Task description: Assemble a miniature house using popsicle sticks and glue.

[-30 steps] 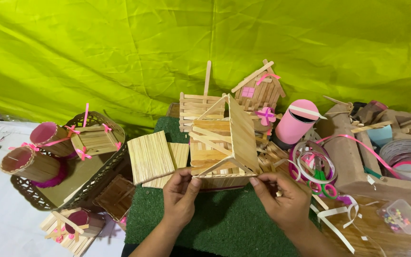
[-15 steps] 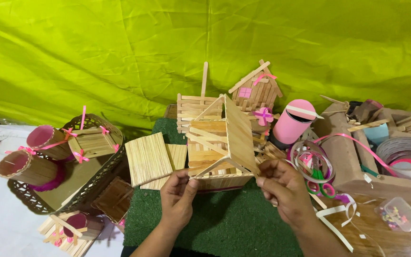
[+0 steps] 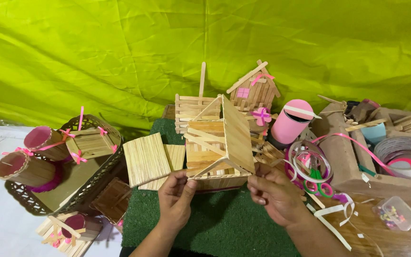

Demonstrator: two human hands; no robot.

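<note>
A small house of pale wooden craft sticks (image 3: pixel 217 143) stands on a green felt mat (image 3: pixel 224 223), one sloped roof panel fitted on its right side. My left hand (image 3: pixel 176 200) pinches the front lower corner of the house frame. My right hand (image 3: pixel 274 195) sits at the roof panel's lower right edge, fingers curled and touching it. A loose flat panel of glued sticks (image 3: pixel 146 158) leans just left of the house.
A dark basket (image 3: pixel 55 200) at left holds stick-covered cups with pink ribbon. Behind the house stand a finished stick house (image 3: pixel 255 90) and a pink cup (image 3: pixel 291 121). At right lie scissors (image 3: pixel 317 173), tape rolls (image 3: pixel 403 154), ribbon and a small bead box (image 3: pixel 396 214).
My right hand has slid in from the lower right to the roof panel's bottom edge. The view has shifted slightly; my left hand stays on the front corner.
</note>
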